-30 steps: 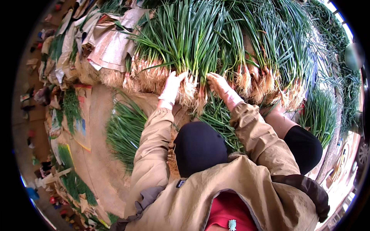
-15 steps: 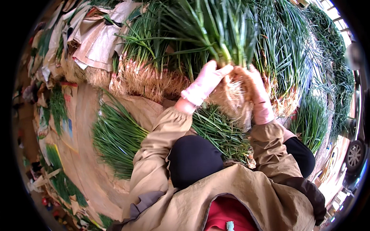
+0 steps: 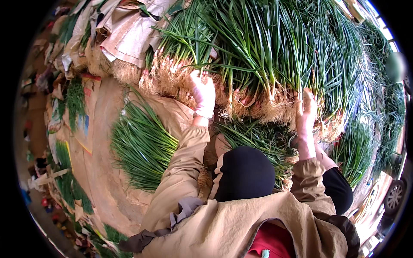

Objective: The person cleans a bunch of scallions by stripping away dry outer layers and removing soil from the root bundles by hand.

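Observation:
A long row of scallions (image 3: 262, 56) lies ahead of me, green leaves pointing away and pale, reddish bulbs with shaggy tan roots (image 3: 275, 105) toward me. At the left part of the row my left hand (image 3: 203, 94), in a pale pink covering, has its fingers curled closed at the base of some scallions. My right hand (image 3: 306, 112) rests farther right against the root ends. Its fingers point up along the stalks, with the thumb a little apart, and it grips nothing I can see. Between the hands, a bunch leans on the row.
Cut greens (image 3: 258, 139) lie loose beyond my dark-clad knee (image 3: 245, 174). A bundle of green leaves (image 3: 144, 146) rests on brown sheeting (image 3: 101, 129) at left. Pale cloth or sacking (image 3: 131, 32) covers scallions at far left. A vehicle wheel (image 3: 394, 195) shows at the right rim.
The bunch both hands held up has been laid against the row and let go. My left hand has moved left to other scallions; my right hand has shifted right and lower.

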`<act>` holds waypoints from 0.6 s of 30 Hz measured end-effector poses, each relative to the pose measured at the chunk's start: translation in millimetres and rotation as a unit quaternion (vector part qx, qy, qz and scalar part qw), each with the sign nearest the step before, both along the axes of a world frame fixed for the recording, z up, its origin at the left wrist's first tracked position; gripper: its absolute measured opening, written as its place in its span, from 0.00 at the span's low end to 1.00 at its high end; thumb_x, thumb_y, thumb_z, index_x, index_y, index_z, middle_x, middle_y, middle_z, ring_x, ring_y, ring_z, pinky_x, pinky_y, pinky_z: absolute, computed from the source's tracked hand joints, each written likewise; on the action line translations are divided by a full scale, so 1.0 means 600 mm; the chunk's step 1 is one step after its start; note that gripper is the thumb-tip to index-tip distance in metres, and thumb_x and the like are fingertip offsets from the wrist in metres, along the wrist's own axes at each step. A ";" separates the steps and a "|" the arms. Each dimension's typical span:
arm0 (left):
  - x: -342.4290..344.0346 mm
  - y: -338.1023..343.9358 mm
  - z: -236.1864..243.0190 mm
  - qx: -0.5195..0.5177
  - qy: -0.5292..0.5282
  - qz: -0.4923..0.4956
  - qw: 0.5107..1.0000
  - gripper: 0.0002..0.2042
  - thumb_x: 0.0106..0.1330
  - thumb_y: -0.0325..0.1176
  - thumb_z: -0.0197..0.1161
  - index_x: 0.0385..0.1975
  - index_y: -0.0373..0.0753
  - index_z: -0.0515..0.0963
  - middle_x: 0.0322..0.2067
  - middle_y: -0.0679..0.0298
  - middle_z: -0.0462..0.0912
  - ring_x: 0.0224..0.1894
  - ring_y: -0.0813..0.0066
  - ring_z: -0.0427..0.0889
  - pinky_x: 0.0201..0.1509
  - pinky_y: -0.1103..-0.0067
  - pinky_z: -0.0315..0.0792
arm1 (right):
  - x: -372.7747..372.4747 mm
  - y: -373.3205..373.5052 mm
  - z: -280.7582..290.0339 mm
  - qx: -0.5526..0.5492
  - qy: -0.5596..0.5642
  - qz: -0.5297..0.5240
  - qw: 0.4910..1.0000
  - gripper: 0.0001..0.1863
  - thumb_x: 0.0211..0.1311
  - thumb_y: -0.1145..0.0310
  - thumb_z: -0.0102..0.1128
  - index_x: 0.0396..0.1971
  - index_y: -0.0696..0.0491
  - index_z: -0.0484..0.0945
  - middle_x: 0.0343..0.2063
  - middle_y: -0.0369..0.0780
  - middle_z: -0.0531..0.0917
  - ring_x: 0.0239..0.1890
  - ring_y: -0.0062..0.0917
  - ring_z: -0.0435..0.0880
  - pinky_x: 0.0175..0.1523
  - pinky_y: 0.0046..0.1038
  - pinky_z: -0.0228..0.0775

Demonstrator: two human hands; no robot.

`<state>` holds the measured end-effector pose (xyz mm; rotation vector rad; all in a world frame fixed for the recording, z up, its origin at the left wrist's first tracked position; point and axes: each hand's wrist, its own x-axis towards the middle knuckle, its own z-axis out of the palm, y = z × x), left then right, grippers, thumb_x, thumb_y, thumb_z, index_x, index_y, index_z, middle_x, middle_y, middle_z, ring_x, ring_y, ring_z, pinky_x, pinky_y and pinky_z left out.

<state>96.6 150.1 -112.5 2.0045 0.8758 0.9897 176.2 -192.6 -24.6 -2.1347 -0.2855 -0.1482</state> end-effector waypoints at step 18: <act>-0.172 -0.134 0.081 -0.578 0.056 -0.421 0.697 0.10 0.67 0.23 0.53 0.45 0.30 0.77 0.37 0.60 0.83 0.40 0.72 0.83 0.48 0.78 0.76 | -0.074 0.254 -0.060 0.280 0.454 0.313 0.786 0.20 0.73 0.58 0.50 0.55 0.56 0.76 0.27 0.31 0.76 0.29 0.16 0.72 0.38 0.21 0.67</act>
